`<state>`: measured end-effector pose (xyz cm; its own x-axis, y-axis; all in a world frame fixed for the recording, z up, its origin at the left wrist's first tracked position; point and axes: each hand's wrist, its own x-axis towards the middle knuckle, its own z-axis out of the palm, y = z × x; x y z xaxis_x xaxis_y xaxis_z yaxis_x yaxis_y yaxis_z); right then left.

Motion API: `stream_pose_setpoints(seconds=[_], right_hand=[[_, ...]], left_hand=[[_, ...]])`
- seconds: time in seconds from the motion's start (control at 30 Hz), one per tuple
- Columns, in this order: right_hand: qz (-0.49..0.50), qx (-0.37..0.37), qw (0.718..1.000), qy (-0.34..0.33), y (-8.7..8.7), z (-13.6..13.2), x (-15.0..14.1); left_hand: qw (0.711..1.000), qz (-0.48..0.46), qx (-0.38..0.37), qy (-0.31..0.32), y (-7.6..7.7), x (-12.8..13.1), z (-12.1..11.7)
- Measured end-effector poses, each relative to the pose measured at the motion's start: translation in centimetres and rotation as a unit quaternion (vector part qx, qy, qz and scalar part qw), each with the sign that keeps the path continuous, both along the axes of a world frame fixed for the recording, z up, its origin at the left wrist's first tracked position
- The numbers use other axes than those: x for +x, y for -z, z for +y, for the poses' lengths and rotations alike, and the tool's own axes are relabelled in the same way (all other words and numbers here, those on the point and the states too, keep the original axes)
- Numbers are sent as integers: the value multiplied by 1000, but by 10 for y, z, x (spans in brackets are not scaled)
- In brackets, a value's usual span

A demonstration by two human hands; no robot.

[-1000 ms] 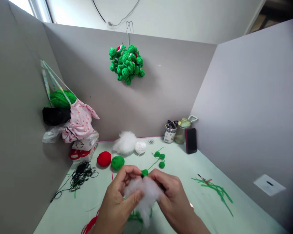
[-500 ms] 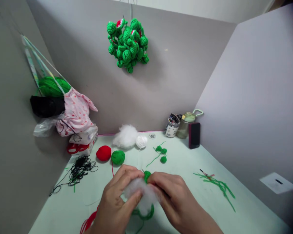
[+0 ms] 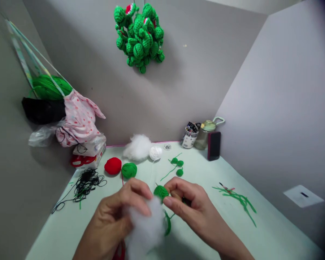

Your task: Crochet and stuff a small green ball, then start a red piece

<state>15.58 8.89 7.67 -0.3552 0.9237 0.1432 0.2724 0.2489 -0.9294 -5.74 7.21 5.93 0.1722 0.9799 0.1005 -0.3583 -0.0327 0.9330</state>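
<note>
A white tuft of fibre stuffing (image 3: 146, 227) is pinched in my left hand (image 3: 116, 209), whose fingers are partly blurred. Just right of it, my right hand (image 3: 192, 207) grips a small round green crocheted piece (image 3: 160, 192) between thumb and fingers. A thin dark tip pokes up over the top of that piece. Below it hangs a loop of green yarn (image 3: 168, 224). Whether the stuffing touches the crocheted piece I cannot tell. Red yarn (image 3: 119, 251) shows partly behind my left hand.
Red (image 3: 113, 166) and green yarn balls (image 3: 129, 170) lie ahead, with a stuffing heap (image 3: 137, 148) behind. Tangled black cord (image 3: 88, 186) lies left, green strands (image 3: 241, 200) right. A phone (image 3: 214, 146) stands by a bottle (image 3: 203, 139). Green crocheted pieces (image 3: 139, 36) hang above.
My left hand has drawn the stuffing left and down from the crocheted piece. The green piece shows more fully in my right hand. The camera view has tilted slightly down.
</note>
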Motion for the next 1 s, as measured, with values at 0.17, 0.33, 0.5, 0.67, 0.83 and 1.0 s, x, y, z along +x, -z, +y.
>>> stream_pose_setpoints(seconds=[0.17, 0.33, 0.5, 0.67, 0.83, 1.0], right_hand=[[52, -103, 987, -112, 2, -6, -7], [117, -97, 987, -53, 10, -3, -10], [150, -117, 980, -49, 7, 3, -2], [125, -86, 988, 4, 0, 3, 0], [14, 48, 994, 102, 1, -2, -11], [-80, 246, 964, 64, 9, -7, -14]], left_hand=[[976, -32, -63, -208, 8, 19, 3], [988, 110, 42, -96, 8, 35, -5], [995, 100, 24, 10, 1, 21, 1], [997, 1, -52, -60, -3, 4, 3], [992, -40, -118, 6, -7, 10, -6], [987, 138, -1, -83, 0, 22, -2]])
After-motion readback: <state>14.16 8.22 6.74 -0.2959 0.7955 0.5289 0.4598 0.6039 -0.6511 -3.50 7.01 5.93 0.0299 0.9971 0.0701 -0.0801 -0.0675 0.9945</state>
